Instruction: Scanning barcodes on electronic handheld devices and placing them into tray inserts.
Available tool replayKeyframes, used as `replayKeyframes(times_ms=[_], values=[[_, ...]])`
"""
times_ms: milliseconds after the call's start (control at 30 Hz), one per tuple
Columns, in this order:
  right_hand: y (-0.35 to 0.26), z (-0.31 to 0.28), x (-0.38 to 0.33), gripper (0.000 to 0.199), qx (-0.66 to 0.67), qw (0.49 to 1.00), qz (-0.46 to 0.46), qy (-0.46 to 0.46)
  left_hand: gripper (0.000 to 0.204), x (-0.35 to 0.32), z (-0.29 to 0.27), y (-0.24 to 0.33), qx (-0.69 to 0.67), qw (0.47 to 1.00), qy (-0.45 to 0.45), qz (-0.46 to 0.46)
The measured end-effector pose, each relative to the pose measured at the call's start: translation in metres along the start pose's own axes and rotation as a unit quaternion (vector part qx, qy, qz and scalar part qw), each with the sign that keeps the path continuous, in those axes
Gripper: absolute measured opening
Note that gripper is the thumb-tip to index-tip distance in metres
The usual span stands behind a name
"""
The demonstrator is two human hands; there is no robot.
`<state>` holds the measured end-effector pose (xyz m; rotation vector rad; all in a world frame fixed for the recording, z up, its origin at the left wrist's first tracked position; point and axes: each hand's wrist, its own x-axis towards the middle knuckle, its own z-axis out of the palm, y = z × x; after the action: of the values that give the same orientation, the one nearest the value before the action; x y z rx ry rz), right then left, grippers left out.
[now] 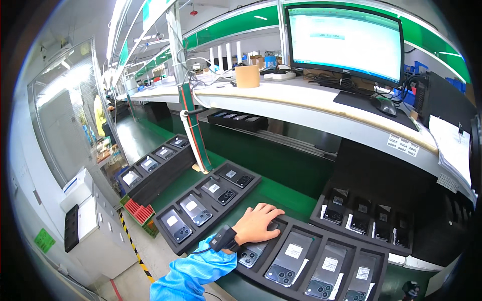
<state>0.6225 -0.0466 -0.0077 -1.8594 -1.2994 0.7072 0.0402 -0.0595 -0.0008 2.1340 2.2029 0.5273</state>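
My left hand [256,224], in a blue sleeve with a dark band and small device at the wrist, lies palm down over the left end of a black foam tray [296,224]. Its fingers are slightly bent and apart, near the tray's far rim, with the thumb apart from them; I see nothing gripped. Partly beneath the hand is a smartphone [249,254], back up. Beside it in the tray's slots lie a second phone [293,256], a third phone [326,271] and another phone [360,278], each with a white label. My right hand is out of view.
More foam trays with phones stand around: a left tray [175,246], a far-left stack [160,168] and a right tray [321,220]. Above is a shelf [301,100] with a monitor [346,45] and mouse [385,106]. A post [193,130] rises behind the left tray.
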Motion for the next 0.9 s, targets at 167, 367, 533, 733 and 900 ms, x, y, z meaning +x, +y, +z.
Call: replayKeyframes(times_ms=[167, 367, 533, 733, 900], values=[[0.045, 0.001, 0.019, 0.026, 0.013, 0.999, 0.048, -0.018, 0.059, 0.0, -0.003, 0.0, -0.053, 0.998, 0.018, -0.002], [0.046, 0.014, 0.032, 0.021, 0.055, 0.998, 0.003, -0.007, 0.045, 0.003, -0.004, -0.009, -0.143, 0.987, 0.055, 0.043], [0.046, 0.017, 0.042, 0.021, -0.007, 1.0, -0.011, -0.021, 0.024, 0.003, -0.002, -0.013, -0.191, 0.977, 0.081, 0.051], [0.048, 0.024, 0.049, 0.022, -0.02, 1.0, -0.015, -0.016, 0.021, 0.003, -0.001, -0.015, -0.181, 0.98, 0.066, 0.047], [0.057, 0.028, 0.056, 0.021, -0.005, 1.0, -0.005, -0.01, 0.018, 0.005, -0.002, -0.015, -0.172, 0.98, 0.074, 0.06]])
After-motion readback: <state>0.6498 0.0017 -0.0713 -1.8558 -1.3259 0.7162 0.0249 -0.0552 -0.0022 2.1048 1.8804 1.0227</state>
